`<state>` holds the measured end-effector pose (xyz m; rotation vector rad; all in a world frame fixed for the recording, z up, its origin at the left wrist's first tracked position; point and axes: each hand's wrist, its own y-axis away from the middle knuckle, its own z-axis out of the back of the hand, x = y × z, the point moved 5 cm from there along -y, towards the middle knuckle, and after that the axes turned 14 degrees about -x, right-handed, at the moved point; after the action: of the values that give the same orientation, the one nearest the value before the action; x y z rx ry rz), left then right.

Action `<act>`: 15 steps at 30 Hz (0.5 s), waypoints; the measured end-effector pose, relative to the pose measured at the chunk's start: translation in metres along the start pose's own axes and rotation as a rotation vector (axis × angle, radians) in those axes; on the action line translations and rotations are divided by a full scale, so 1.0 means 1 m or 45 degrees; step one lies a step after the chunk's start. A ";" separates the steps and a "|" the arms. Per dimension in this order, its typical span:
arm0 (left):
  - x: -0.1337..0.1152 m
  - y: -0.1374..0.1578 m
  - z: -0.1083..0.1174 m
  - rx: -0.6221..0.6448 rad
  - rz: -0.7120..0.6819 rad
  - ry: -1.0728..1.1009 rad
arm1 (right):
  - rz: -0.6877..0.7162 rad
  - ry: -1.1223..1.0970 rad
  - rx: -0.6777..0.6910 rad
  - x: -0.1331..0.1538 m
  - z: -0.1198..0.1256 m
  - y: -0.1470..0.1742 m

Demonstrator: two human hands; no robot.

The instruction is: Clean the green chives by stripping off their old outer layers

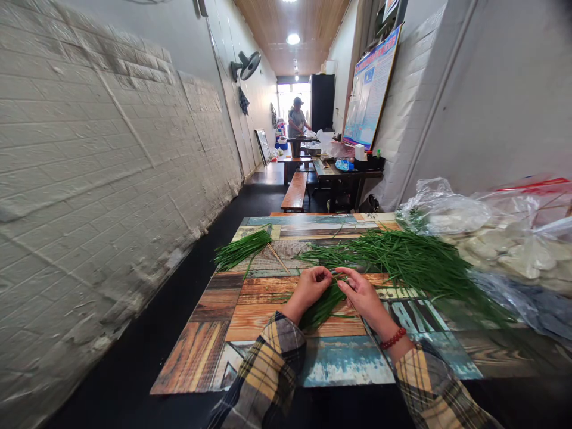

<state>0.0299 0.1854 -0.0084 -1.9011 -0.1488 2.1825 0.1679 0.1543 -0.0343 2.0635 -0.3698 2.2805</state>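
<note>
Several long green garlic chives [325,307] lie in a small bunch under my hands on the patterned wood-look table [263,322]. My left hand [313,287] is closed in a pinch at the top of this bunch. Close beside it, my right hand [363,293] has thumb and index finger bent together at the same chives; the exact stems between the fingertips are too small to make out. A large loose heap of garlic chives [402,256] spreads to the right. At the far left of the tabletop is a neater bunch of chives [243,249].
A thin wooden stick [277,258] lies near the left bunch. Clear plastic bags [500,238] with pale contents crowd the table's right side. Beyond are a bench [295,190], another table [328,170] with items on it, and a standing person [295,118]. A brick-patterned wall [102,173] runs along the left.
</note>
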 end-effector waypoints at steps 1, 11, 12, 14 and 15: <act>-0.001 0.000 0.000 0.004 -0.005 -0.006 | 0.004 0.003 0.006 0.001 0.000 0.000; -0.010 0.004 -0.002 0.092 -0.271 -0.310 | 0.022 0.042 -0.030 -0.001 0.002 0.000; -0.011 0.005 -0.002 0.103 -0.277 -0.320 | 0.024 0.049 -0.033 -0.002 0.002 0.000; -0.012 0.006 -0.003 0.110 -0.281 -0.344 | 0.022 0.057 -0.028 -0.004 0.003 -0.001; -0.012 0.006 -0.003 0.112 -0.277 -0.355 | 0.019 0.059 -0.021 -0.005 0.003 -0.001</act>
<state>0.0336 0.1767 0.0014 -1.4530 -0.2893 2.2508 0.1713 0.1551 -0.0390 2.0028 -0.4022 2.3212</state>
